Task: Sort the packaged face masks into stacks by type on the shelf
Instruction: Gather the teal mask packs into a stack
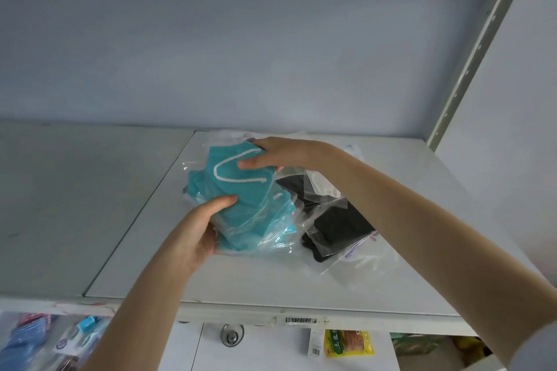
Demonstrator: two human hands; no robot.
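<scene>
A stack of teal face masks (241, 211) in clear plastic bags lies on the white shelf board (271, 280). My left hand (205, 226) grips the stack's near left edge, thumb on top. My right hand (271, 153) pinches the top teal mask (229, 172) at its far right corner. To the right, black masks (337, 226) in clear bags lie in a loose pile, partly under my right forearm.
A grey shelf panel (66, 205) extends to the left. A perforated metal upright (470, 60) stands at the right rear. Below the shelf edge hang packaged goods, among them a yellow packet (346, 343) and blue items (27, 346).
</scene>
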